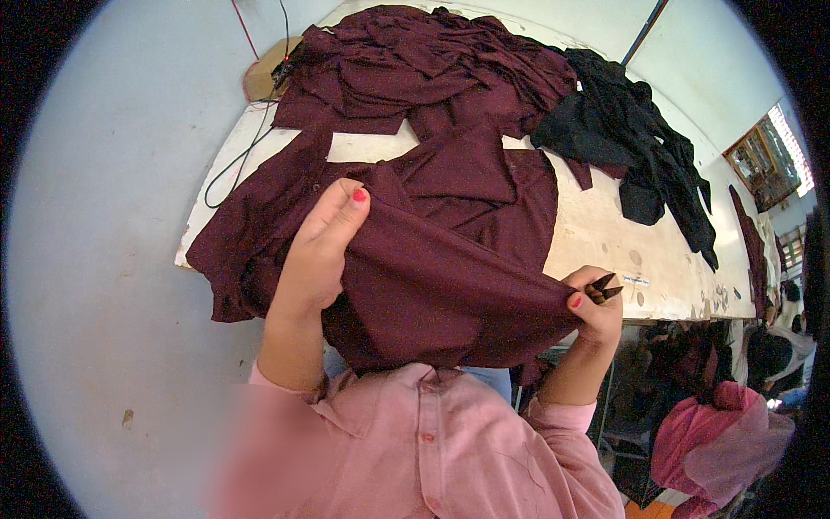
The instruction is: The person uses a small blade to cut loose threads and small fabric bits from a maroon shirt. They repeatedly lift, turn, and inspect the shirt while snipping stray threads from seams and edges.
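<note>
A maroon piece of fabric is stretched between my two hands over the near edge of the table, its lower part hanging in front of my body. My left hand grips its upper left edge, thumb on top. Pinching the right corner is my right hand, which also keeps a pair of thread snips in its palm, the dark pointed blades sticking out to the right. Behind the held piece, more maroon fabric lies in folds on the table; the fingers under the cloth are partly hidden.
A large maroon fabric heap covers the back of the pale worktable. Black fabric lies at the right. A black cable loops at the left edge, beside a wall. Another person in pink is at the lower right.
</note>
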`<state>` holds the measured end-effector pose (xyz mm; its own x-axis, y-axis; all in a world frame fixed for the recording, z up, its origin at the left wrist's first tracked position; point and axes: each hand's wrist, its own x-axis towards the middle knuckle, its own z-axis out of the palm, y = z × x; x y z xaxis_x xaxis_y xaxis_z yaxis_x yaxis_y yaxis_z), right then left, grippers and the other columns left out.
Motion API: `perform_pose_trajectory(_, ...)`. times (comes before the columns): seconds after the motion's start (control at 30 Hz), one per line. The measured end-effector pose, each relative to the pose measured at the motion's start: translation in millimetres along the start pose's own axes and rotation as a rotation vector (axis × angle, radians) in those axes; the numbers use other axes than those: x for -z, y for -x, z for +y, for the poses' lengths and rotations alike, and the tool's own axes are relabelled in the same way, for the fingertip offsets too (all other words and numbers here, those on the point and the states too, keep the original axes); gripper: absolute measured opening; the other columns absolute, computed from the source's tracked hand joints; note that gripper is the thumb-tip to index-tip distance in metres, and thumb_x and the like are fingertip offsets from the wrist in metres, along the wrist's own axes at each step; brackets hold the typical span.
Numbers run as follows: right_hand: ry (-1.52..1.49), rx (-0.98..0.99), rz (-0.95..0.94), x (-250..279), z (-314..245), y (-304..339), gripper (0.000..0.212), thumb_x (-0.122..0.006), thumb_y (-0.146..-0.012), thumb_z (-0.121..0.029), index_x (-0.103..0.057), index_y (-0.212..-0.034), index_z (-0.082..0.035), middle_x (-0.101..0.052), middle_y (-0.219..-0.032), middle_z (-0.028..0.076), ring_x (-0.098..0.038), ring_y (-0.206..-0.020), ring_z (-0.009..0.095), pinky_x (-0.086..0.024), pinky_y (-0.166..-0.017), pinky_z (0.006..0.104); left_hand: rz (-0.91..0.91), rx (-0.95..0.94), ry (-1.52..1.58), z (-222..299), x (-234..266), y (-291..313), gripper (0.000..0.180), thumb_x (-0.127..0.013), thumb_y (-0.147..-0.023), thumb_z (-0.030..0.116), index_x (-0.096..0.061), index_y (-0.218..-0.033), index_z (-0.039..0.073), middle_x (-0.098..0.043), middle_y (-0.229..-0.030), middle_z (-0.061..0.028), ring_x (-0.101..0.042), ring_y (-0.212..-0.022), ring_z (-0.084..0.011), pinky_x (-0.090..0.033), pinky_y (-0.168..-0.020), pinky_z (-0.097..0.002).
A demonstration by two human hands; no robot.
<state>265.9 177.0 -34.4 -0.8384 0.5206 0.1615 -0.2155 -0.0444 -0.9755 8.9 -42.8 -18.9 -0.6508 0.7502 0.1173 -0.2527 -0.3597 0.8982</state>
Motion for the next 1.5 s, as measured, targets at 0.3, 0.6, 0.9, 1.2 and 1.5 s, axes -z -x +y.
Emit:
perform_pose_trajectory(0.3,0.776,0.358,0.261,-57.4,4.3,-33.0,0.023,-0.076,-0.074,-0.007,-0.066,-0.094,-0.002,-0.063,-0.081,0.010,-0.062,-0.072,0.020,-0.050,-0.064,0.0309,-0.246,-0.054,-0.086,-10.4,-18.7,1.5,0.022,-0.044,-0.100,0.013,-0.053,-0.115,0.001,-0.064,-0.110,-0.0129,-0.058,-0.104,-0.0167,-0.042,-0.095,-0.0292)
perform_pose_trajectory(0.6,0.580,0.407,0.115,-120.8,17.5,-42.6,0.009,-0.070,-0.080,-0.002,-0.068,-0.089,0.000,-0.065,-0.078,0.008,-0.060,-0.071,0.011,-0.046,-0.063,0.0222,-0.201,-0.101,-0.315,-11.2,-20.6,4.3,0.021,-0.061,-0.089,0.006,-0.059,-0.109,0.000,-0.066,-0.108,-0.0113,-0.059,-0.103,-0.0162,-0.043,-0.096,-0.0303)
perform_pose_trajectory(0.9,0.036,0.004,0.072,-95.7,20.0,-44.3,0.017,-0.067,-0.088,-0.013,-0.066,-0.099,0.001,-0.068,-0.086,0.005,-0.062,-0.080,0.011,-0.049,-0.074,0.0242,-0.238,-0.235,-0.546,-12.9,-16.9,2.8,0.027,-0.066,-0.081,0.001,-0.061,-0.107,-0.001,-0.068,-0.105,-0.0093,-0.060,-0.102,-0.0155,-0.044,-0.094,-0.0293)
perform_pose_trajectory(1.2,-0.444,-0.036,-0.073,-99.9,12.7,-50.9,0.045,-0.071,-0.082,-0.010,-0.052,-0.121,0.001,-0.063,-0.081,0.004,-0.055,-0.066,0.007,-0.040,-0.056,0.0193,-0.329,-0.342,-0.717,-21.0,-28.1,0.3,0.025,-0.052,-0.080,-0.007,-0.066,-0.099,-0.001,-0.067,-0.095,-0.0107,-0.064,-0.091,-0.0198,-0.048,-0.083,-0.0291)
perform_pose_trajectory(1.5,-0.281,0.036,0.019,-111.5,2.4,-54.6,0.041,-0.068,-0.084,-0.006,-0.051,-0.122,-0.001,-0.061,-0.081,0.005,-0.048,-0.061,0.004,-0.034,-0.051,0.0174,-0.433,-0.277,-0.601,-19.8,-37.2,2.8,0.010,-0.061,-0.089,0.010,-0.064,-0.092,0.000,-0.066,-0.088,-0.0078,-0.061,-0.087,-0.0145,-0.047,-0.080,-0.0275)
